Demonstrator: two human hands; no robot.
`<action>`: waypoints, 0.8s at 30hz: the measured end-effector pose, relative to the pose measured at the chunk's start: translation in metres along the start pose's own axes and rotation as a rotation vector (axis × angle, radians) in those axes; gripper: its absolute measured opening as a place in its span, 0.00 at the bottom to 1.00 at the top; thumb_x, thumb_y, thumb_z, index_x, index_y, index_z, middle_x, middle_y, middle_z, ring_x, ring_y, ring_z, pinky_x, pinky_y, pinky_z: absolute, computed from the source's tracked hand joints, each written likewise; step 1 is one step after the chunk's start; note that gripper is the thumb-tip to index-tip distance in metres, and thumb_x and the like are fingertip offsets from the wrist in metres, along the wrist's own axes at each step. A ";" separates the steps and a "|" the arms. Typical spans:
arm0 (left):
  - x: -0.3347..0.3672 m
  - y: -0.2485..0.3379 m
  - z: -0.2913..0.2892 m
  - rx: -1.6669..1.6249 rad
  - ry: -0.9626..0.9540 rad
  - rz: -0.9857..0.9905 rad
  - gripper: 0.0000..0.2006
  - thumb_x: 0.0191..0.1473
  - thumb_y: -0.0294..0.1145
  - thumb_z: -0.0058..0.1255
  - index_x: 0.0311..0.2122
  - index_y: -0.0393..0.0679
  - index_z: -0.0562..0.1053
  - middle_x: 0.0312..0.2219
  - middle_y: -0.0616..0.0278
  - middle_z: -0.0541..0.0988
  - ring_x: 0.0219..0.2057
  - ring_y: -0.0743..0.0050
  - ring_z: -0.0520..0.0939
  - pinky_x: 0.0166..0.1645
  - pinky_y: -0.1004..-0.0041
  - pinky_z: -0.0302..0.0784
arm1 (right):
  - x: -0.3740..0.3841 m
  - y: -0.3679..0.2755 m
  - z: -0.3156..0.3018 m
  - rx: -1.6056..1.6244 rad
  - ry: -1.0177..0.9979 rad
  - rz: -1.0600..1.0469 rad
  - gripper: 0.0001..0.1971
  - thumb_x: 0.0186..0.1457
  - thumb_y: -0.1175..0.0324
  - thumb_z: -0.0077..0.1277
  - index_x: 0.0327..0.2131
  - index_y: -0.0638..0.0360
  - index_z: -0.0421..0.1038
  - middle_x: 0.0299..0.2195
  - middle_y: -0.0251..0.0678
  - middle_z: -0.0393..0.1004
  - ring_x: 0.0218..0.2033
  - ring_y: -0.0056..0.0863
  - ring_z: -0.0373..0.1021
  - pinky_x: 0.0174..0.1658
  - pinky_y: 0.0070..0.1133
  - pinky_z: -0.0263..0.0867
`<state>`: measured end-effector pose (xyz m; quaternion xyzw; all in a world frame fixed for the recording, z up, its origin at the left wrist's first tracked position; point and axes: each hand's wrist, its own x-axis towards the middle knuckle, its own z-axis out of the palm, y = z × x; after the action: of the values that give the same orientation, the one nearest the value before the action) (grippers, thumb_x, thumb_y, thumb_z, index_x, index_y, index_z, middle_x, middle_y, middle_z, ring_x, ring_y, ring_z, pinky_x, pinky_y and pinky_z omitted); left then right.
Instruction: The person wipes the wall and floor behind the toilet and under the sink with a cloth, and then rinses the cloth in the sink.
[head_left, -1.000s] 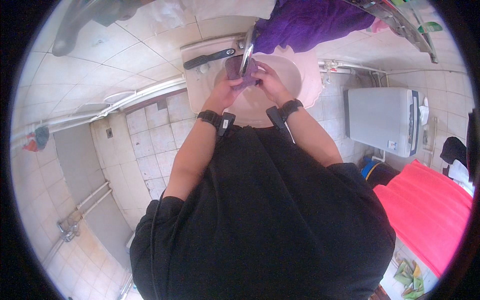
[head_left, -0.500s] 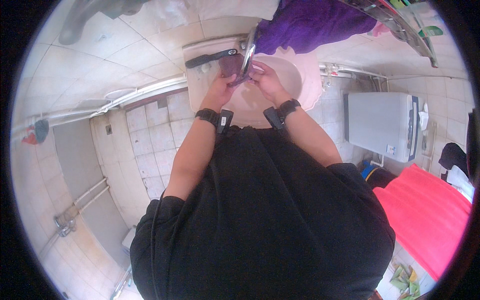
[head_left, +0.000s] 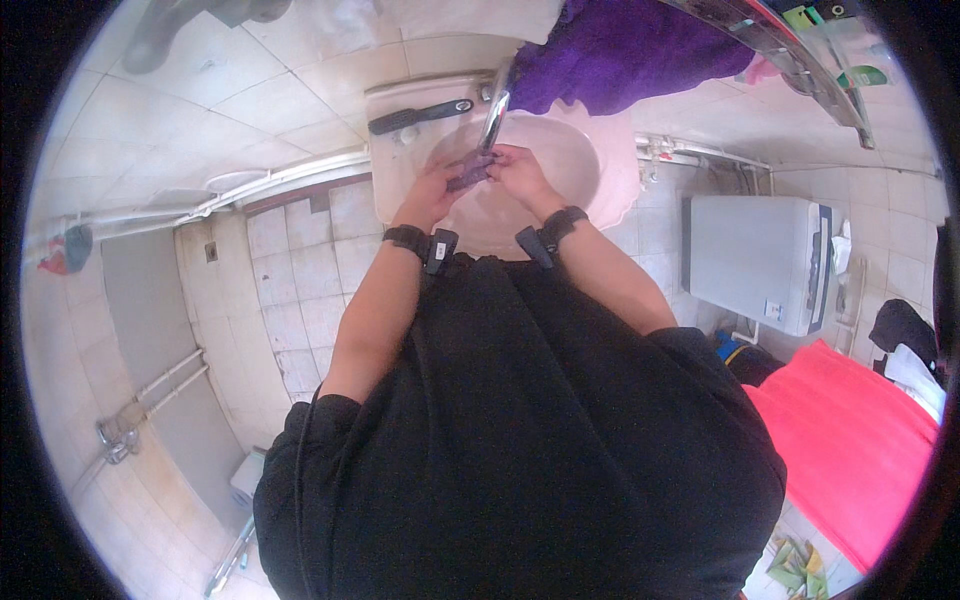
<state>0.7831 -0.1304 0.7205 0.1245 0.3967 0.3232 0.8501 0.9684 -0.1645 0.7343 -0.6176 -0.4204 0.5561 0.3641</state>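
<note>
Under the chrome faucet (head_left: 494, 120) of a pink washbasin (head_left: 612, 160), both hands are closed on a small dull-purple cloth (head_left: 468, 174). The cloth is bunched up. My left hand (head_left: 430, 190) grips its left part, and some of those fingers are hidden behind the cloth. From the other side, my right hand (head_left: 524, 178) pinches it close below the spout. Whether water is running cannot be made out. A black brush (head_left: 420, 116) with a long handle lies on the basin's back left ledge.
A purple towel (head_left: 620, 60) hangs just behind the faucet, under a shelf edge (head_left: 790, 55). White pipes (head_left: 270, 190) run along the wall at left. To the right are a grey-white box-shaped appliance (head_left: 750, 260) and a bright pink towel (head_left: 850, 440).
The cloth was spread flatter at the left of the spout; now it is bunched and lower, under the spout. Both hands have moved down slightly with it.
</note>
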 end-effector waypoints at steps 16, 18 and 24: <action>-0.003 -0.002 0.012 0.264 -0.164 -0.004 0.19 0.58 0.20 0.50 0.55 0.34 0.67 0.47 0.54 0.76 0.47 0.66 0.79 0.52 0.69 0.78 | -0.016 0.001 -0.026 -0.518 0.302 -0.274 0.19 0.46 0.72 0.63 0.45 0.58 0.76 0.37 0.37 0.73 0.36 0.29 0.72 0.39 0.24 0.68; 0.003 -0.007 0.015 0.385 -0.083 0.021 0.17 0.57 0.23 0.54 0.52 0.36 0.71 0.43 0.58 0.78 0.44 0.70 0.80 0.49 0.71 0.77 | -0.021 0.007 -0.031 -0.496 0.325 -0.326 0.19 0.46 0.72 0.62 0.45 0.58 0.76 0.38 0.38 0.72 0.39 0.31 0.71 0.40 0.24 0.68; 0.051 -0.034 -0.021 0.616 -0.025 0.340 0.12 0.52 0.28 0.59 0.43 0.40 0.78 0.36 0.67 0.79 0.38 0.76 0.78 0.46 0.75 0.71 | -0.026 0.002 -0.026 -0.423 0.388 -0.546 0.17 0.47 0.72 0.61 0.43 0.62 0.75 0.41 0.39 0.73 0.42 0.30 0.71 0.43 0.26 0.69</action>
<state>0.8069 -0.1244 0.6610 0.4434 0.4386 0.3235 0.7116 0.9933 -0.1889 0.7453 -0.6381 -0.5979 0.2127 0.4360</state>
